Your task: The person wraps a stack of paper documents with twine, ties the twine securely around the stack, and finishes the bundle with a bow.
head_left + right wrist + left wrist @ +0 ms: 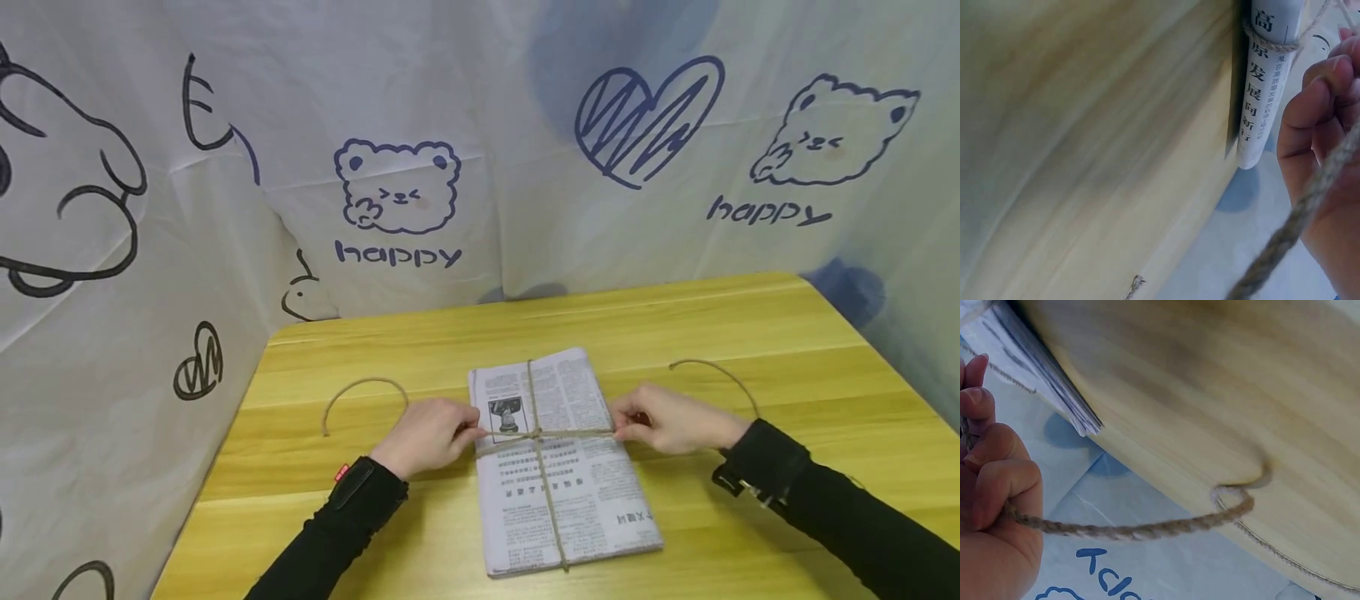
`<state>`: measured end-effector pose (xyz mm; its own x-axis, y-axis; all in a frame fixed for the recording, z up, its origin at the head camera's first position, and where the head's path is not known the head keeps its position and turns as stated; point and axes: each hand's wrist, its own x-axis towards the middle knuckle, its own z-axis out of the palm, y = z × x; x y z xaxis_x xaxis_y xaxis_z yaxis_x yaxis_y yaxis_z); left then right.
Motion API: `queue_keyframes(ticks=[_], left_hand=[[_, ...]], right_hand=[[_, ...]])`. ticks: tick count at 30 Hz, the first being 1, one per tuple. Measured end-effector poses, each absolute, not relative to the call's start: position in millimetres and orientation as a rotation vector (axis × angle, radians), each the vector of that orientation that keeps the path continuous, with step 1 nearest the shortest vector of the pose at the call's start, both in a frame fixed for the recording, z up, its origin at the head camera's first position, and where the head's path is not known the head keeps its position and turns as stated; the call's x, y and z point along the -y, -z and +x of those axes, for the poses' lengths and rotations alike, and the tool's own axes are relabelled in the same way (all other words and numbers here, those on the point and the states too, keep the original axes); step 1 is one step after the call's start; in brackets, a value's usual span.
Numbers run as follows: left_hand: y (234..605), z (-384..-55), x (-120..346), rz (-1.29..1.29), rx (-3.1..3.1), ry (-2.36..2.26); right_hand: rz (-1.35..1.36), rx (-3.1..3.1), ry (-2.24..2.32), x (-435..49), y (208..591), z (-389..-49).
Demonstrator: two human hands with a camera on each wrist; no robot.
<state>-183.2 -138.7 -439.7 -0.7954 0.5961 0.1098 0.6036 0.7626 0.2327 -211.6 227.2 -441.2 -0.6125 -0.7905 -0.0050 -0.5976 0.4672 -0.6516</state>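
A stack of folded newspapers point(517, 533) lies on the wooden table, with twine point(550, 492) running round it lengthwise and crosswise. The strands cross at a knot point(536, 433) near the middle of the top sheet. At the stack's left edge my left hand point(429, 433) pinches one twine end, and the twine also passes through its curled fingers in the left wrist view. On the right edge my right hand point(671, 419) grips the other end. Between the hands the twine looks straight across the paper. The right wrist view shows the folded newspaper side point(1266, 81) with twine round it.
Loose twine tails curl on the table point(337, 517) beyond each hand, one on the left point(365, 381) and one on the right point(720, 368). A white cloth point(517, 217) with drawn bears and hearts hangs behind and beside the table.
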Motion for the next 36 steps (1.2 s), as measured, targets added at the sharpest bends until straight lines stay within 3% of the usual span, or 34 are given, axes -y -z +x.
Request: queue_keyframes(ticks=[36], left_hand=[[454.3,-182.0,133.7,-0.759,2.955,0.491]], right_hand=[[-1.262,-2.409,0.958,-224.8,459.3,-225.2]])
